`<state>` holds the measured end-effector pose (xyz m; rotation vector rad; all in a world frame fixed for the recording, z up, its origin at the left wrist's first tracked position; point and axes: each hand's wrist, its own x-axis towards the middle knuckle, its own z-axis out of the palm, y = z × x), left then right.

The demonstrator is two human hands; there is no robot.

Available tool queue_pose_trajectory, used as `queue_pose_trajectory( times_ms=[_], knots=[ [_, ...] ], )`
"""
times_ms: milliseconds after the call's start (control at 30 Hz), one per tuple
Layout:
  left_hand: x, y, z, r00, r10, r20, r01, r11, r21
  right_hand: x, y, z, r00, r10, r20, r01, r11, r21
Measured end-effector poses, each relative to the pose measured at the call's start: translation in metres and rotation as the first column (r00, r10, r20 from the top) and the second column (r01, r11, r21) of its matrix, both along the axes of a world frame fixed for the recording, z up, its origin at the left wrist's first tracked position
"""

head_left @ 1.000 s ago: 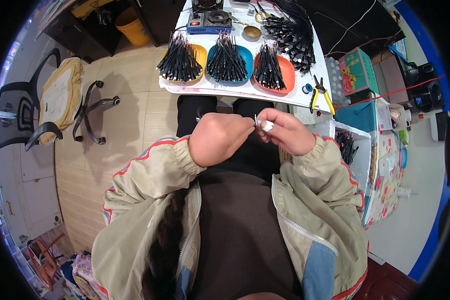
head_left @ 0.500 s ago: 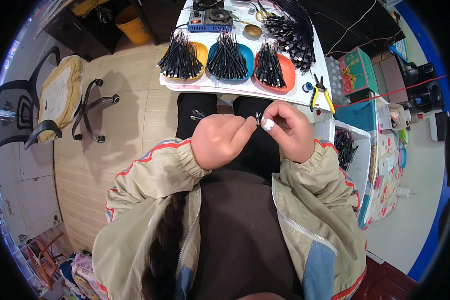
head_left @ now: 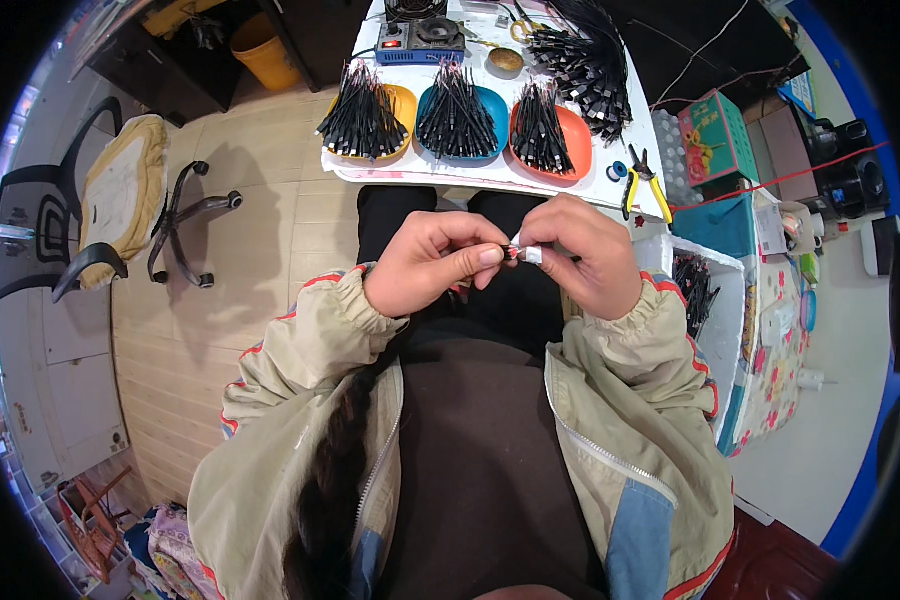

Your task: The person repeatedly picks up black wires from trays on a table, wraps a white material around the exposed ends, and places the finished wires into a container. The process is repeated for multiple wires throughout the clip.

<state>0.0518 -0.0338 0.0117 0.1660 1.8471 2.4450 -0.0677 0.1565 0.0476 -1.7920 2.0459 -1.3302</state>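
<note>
Over my lap, my left hand pinches the end of a thin black cable between thumb and forefinger, with a bit of red wire showing at its tip. Most of that cable is hidden behind the fingers. Facing it, my right hand is closed at the same wire end, its thumb and forefinger meeting there. A white wrap covers its thumb tip. The two hands nearly touch at the cable end.
On the white table ahead stand yellow, blue and orange trays of black cables, beside yellow-black pliers, a blue spool and a blue heating device. A white foam box sits right; a chair left.
My left hand has turned so its thumb shows on top at the cable end. The plug that stuck out past the left hand's far side is out of sight.
</note>
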Motion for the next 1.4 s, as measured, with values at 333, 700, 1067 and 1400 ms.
queue_pose_trajectory(
  times_ms=[333,700,1067,1400],
  knots=[
    [0.009,0.004,-0.003,0.993,0.117,0.02,-0.113,0.871,0.478,-0.016,0.008,-0.002,0.936,-0.278,-0.214,0.286,0.958,0.007],
    [0.003,0.007,-0.005,0.999,0.036,0.036,-0.048,0.895,0.443,0.009,-0.007,-0.002,0.997,-0.031,0.072,0.039,0.993,-0.11],
    [-0.002,-0.002,-0.004,0.971,0.167,-0.172,-0.197,0.964,-0.181,0.003,-0.003,-0.015,0.694,-0.078,0.716,-0.013,0.993,0.121],
    [-0.002,0.008,-0.016,0.991,0.131,-0.03,-0.128,0.987,0.097,0.009,0.003,-0.013,0.988,-0.095,0.124,0.088,0.994,0.057]
  ],
)
